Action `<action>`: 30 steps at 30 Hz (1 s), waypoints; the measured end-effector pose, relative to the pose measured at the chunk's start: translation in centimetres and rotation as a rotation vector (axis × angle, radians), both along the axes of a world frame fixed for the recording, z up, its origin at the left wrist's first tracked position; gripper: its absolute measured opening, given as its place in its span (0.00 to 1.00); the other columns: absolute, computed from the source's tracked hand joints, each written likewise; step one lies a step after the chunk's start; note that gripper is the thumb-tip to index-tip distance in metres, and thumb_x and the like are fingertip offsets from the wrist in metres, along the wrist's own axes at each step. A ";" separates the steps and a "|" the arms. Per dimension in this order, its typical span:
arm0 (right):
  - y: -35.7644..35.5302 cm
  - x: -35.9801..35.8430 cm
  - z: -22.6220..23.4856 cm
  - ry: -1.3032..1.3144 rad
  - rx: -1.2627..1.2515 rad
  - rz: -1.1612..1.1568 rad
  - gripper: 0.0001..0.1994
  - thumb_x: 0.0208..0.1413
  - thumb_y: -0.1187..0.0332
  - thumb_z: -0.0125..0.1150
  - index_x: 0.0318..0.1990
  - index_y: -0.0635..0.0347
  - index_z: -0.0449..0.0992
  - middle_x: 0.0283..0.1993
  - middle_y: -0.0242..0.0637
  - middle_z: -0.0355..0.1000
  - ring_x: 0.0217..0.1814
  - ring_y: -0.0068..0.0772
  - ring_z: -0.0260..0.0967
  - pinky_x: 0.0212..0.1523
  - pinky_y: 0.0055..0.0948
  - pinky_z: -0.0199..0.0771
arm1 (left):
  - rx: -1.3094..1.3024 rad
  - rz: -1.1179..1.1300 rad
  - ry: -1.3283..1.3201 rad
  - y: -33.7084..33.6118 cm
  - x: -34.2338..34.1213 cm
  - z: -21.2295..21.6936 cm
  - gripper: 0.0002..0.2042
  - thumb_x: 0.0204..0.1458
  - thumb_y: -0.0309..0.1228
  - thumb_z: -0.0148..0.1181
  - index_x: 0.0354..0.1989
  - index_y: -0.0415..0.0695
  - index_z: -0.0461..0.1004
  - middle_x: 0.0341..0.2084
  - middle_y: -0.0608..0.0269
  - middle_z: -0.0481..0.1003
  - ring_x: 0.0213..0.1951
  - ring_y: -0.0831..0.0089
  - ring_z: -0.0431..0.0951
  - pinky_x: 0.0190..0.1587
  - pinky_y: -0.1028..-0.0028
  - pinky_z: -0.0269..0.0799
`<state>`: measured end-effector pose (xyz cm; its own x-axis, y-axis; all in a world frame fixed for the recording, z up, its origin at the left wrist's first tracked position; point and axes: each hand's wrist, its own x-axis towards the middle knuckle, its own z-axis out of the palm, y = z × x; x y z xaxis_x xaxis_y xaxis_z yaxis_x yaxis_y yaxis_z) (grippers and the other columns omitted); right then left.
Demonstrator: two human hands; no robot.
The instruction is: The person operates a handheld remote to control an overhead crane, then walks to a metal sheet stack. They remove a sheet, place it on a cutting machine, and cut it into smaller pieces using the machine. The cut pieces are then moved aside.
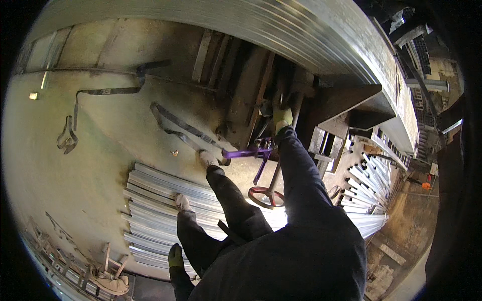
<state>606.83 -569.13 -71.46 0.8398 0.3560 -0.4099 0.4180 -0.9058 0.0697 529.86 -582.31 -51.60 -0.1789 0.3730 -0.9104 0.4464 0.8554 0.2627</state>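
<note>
My right arm, in a dark sleeve, stretches out to shadowed machinery under a large metal sheet stack. My right hand (282,116), in a yellow-green glove, looks closed beside an upright metal post (297,108); what it grips is lost in the dark. Just below it are a purple metal bracket (246,153) and a red-rimmed handwheel (266,197) on a shaft. Low at my left side hangs my left hand (175,256), gloved the same way, above long metal bars (155,200). Its fingers cannot be made out, and nothing shows in it.
My shoes (182,202) are by the metal bars. Dark straps (183,125) lie loose on the floor ahead. The stacked long metal profiles (321,35) overhang the machine. More bars (369,180) fan out at the right, and a wooden frame with cloth (110,281) stands lower left.
</note>
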 end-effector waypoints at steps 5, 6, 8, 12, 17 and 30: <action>0.4 -1.1 5.2 0.145 0.444 -0.379 0.25 0.66 0.48 0.53 0.54 0.60 0.81 0.54 0.52 0.80 0.60 0.54 0.76 0.57 0.41 0.75 | 0.098 0.080 -0.058 0.0 0.7 0.2 0.24 0.65 0.40 0.63 0.64 0.36 0.72 0.59 0.51 0.76 0.59 0.65 0.76 0.62 0.66 0.73; 0.4 -1.2 6.3 0.145 0.421 -0.362 0.25 0.67 0.47 0.53 0.54 0.59 0.81 0.54 0.51 0.80 0.59 0.53 0.77 0.56 0.40 0.75 | 0.100 0.082 -0.033 -0.1 0.6 0.3 0.25 0.65 0.40 0.63 0.64 0.36 0.72 0.59 0.51 0.76 0.59 0.65 0.76 0.62 0.65 0.73; 1.0 -0.9 8.1 0.159 0.340 -0.275 0.24 0.67 0.47 0.54 0.54 0.59 0.81 0.54 0.49 0.81 0.59 0.52 0.77 0.56 0.39 0.75 | 0.087 0.071 -0.006 -0.5 0.4 0.3 0.26 0.65 0.41 0.62 0.64 0.35 0.72 0.58 0.50 0.77 0.60 0.63 0.76 0.63 0.64 0.72; -0.5 -1.0 12.0 0.260 0.465 -0.213 0.24 0.61 0.46 0.62 0.55 0.52 0.83 0.50 0.45 0.82 0.54 0.46 0.80 0.55 0.37 0.78 | 0.143 0.025 -0.006 -1.9 0.4 0.3 0.26 0.65 0.43 0.61 0.63 0.35 0.73 0.57 0.52 0.78 0.58 0.64 0.77 0.62 0.64 0.73; -2.2 -0.2 20.2 0.073 0.452 0.197 0.21 0.65 0.57 0.60 0.59 0.57 0.80 0.56 0.43 0.81 0.57 0.42 0.77 0.57 0.35 0.75 | 0.221 0.161 -0.021 -3.4 2.5 2.7 0.26 0.65 0.45 0.61 0.62 0.35 0.74 0.53 0.56 0.79 0.51 0.68 0.78 0.56 0.66 0.74; 10.2 -34.3 39.9 1.328 0.589 0.592 0.13 0.64 0.67 0.66 0.52 0.63 0.81 0.43 0.27 0.77 0.43 0.23 0.69 0.44 0.29 0.72 | 0.828 -0.140 0.187 3.2 8.4 18.2 0.39 0.56 0.48 0.70 0.71 0.40 0.62 0.66 0.45 0.69 0.68 0.50 0.68 0.71 0.57 0.65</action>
